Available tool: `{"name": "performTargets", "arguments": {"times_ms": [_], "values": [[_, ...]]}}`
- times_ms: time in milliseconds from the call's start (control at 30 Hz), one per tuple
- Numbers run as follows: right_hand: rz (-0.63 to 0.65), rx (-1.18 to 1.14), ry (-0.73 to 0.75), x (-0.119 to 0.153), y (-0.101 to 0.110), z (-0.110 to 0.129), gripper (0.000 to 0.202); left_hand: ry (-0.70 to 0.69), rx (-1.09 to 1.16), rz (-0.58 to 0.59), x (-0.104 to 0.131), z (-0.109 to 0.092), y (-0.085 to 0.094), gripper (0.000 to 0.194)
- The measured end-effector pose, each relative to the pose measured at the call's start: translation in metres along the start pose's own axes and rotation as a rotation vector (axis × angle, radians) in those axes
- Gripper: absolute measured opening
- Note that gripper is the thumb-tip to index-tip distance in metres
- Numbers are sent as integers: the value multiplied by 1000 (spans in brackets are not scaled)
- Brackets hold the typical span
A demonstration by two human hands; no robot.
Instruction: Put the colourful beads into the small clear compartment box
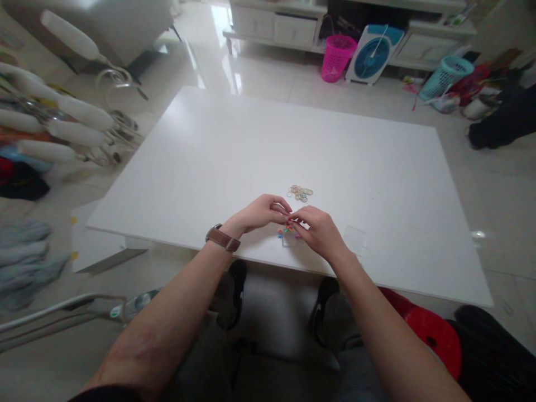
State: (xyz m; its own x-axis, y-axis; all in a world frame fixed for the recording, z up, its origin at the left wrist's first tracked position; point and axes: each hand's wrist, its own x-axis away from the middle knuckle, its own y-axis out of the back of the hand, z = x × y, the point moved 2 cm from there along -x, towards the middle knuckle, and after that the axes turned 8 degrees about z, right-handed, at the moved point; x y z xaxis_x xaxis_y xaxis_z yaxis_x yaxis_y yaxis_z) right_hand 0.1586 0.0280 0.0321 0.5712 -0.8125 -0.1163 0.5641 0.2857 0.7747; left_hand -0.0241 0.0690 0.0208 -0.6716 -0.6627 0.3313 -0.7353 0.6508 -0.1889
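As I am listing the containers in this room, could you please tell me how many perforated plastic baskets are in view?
2: a pink basket just left of the fan, and a light blue basket further right. Others may be hidden.

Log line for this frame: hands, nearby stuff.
left hand, right hand: fingertips close together | held item: unclear | nearby: colorful pieces, clear container | beyond: thin rings

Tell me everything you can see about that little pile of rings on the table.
The rings are small and thin, mostly pale tan, a few bluish. They overlap in a loose, low heap on the white table, just beyond the left hand and right hand, touching neither. They resemble rubber bands, but the material is unclear.
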Motion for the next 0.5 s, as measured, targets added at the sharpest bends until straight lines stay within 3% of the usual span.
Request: {"name": "performTargets", "arguments": {"times_ms": [167, 367, 500], "values": [[-24, -44, 35, 1, 4, 2, 9, -48, -100, -46, 5, -7, -2, 20], [45, -39, 93, 4, 7, 12, 12, -25, -104, -77, 12, -18, -11, 21], [-40, -81, 134, 12, 17, 18, 13, -87, -320, -234, 43, -40, -34, 17]]}}
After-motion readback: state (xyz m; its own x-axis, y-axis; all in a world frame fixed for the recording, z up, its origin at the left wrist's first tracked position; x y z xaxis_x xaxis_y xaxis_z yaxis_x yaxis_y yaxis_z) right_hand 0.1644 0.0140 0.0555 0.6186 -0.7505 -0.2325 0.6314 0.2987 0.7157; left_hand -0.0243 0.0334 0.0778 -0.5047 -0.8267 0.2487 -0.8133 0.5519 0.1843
